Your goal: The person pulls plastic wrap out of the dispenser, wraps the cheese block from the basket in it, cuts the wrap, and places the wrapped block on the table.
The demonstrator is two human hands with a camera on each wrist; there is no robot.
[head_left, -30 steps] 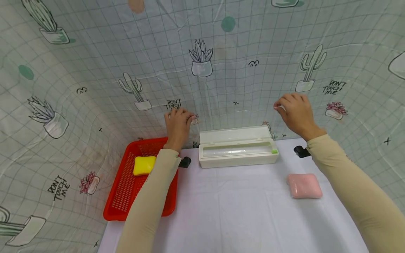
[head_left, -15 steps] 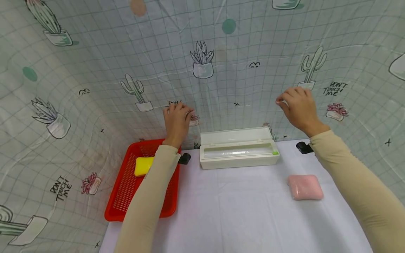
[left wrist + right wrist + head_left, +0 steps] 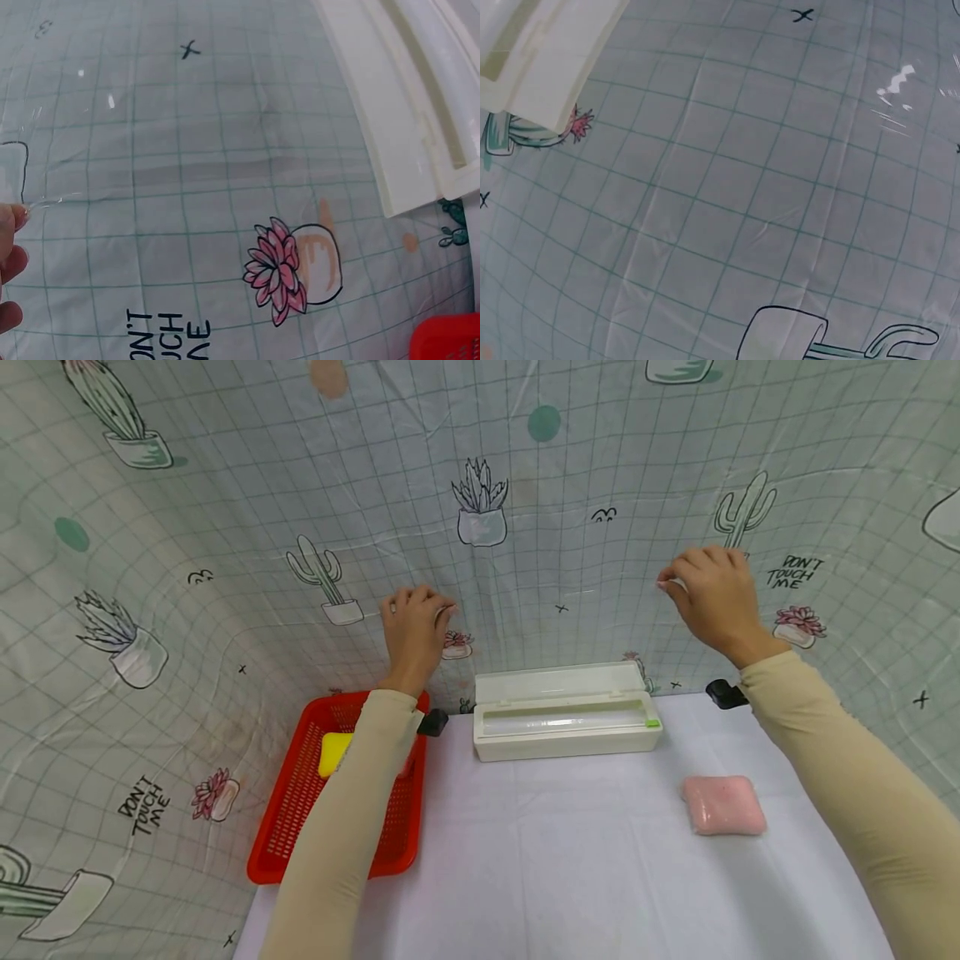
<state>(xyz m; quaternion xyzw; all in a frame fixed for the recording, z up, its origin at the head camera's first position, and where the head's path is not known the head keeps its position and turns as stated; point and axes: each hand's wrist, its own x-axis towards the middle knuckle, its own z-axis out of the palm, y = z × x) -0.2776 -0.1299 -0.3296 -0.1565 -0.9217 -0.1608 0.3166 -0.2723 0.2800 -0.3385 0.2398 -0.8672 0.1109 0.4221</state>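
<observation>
Raised above the back of the table, my left hand (image 3: 415,635) pinches clear plastic wrap (image 3: 56,201) between thumb and fingers; its fingertips (image 3: 16,216) show at the left edge of the left wrist view. My right hand (image 3: 720,597) is raised too, thumb and fingertips pressed together at the wrap's other side. The film between the hands is nearly invisible, marked by glints in both wrist views. Below stands a white wrap dispenser (image 3: 567,746) with its lid (image 3: 558,682) up and a film roll (image 3: 555,722) inside. No fingers show in the right wrist view.
At the left, a red plastic basket (image 3: 258,862) holds a yellow packet (image 3: 333,754), partly hidden by my left sleeve. A pink packet (image 3: 723,806) lies on the white tablecloth (image 3: 570,860) at the right. Behind hangs a cactus-print curtain (image 3: 555,510).
Both hands have risen, the right also shifting slightly right and the left slightly left. The dispenser, basket and packets have stayed in place.
</observation>
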